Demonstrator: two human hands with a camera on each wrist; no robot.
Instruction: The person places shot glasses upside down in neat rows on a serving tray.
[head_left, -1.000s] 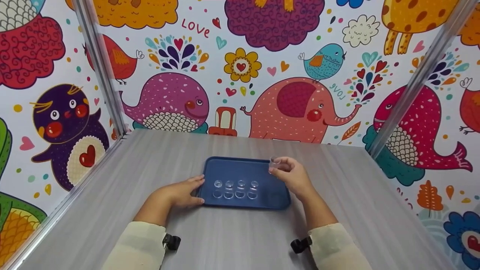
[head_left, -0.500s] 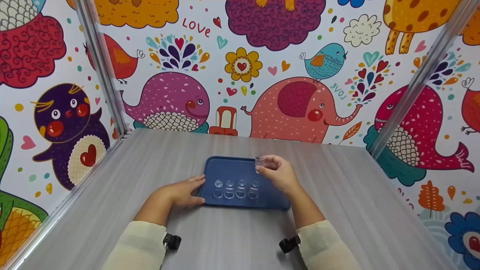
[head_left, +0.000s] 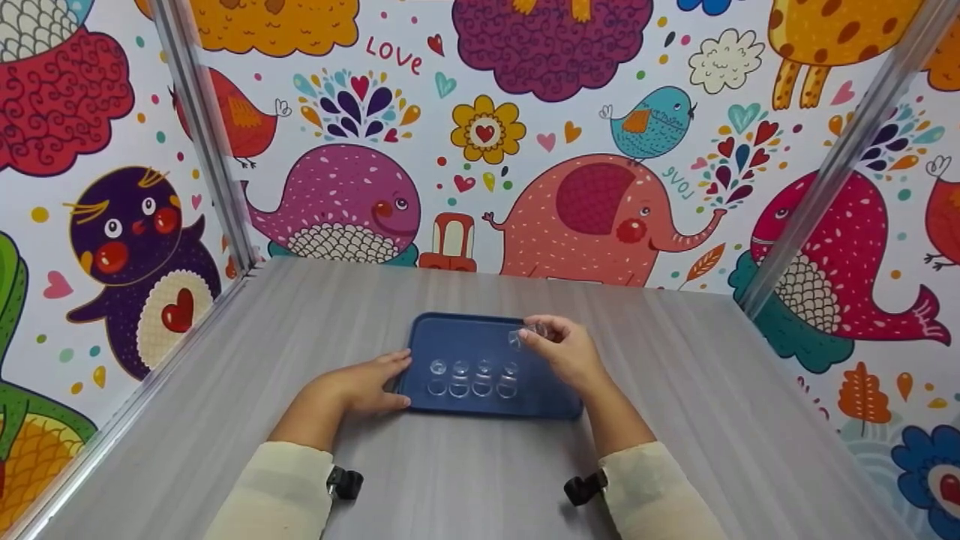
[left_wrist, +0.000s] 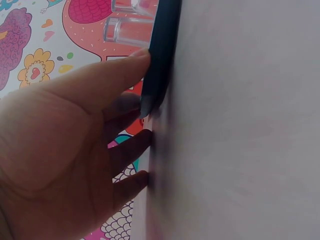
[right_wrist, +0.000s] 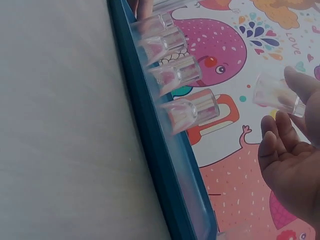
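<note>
Several small clear shot glasses [head_left: 484, 379] stand upside down in a row on a blue tray [head_left: 450, 334], their thick bases up in the right wrist view. My right hand [head_left: 564, 349] pinches another clear shot glass [right_wrist: 274, 94] between thumb and fingers above the tray's far right part. This glass is tilted, with its wide rim toward the lower left in the head view. My left hand [head_left: 371, 384] rests against the tray's left edge, fingers and thumb extended. In the left wrist view its thumb [left_wrist: 135, 64] touches the tray's side.
The tray lies on a grey wood-grain table [head_left: 450, 480]. Walls with printed cartoon animals [head_left: 585, 217] enclose the back and sides, with metal posts [head_left: 206, 142] at the corners. A black wrist camera [head_left: 345, 484] sits at the left sleeve.
My right hand has moved left over the tray with its shot glass, and the glass has turned from rim up to rim tipped down and left. The left hand and the row stay put.
</note>
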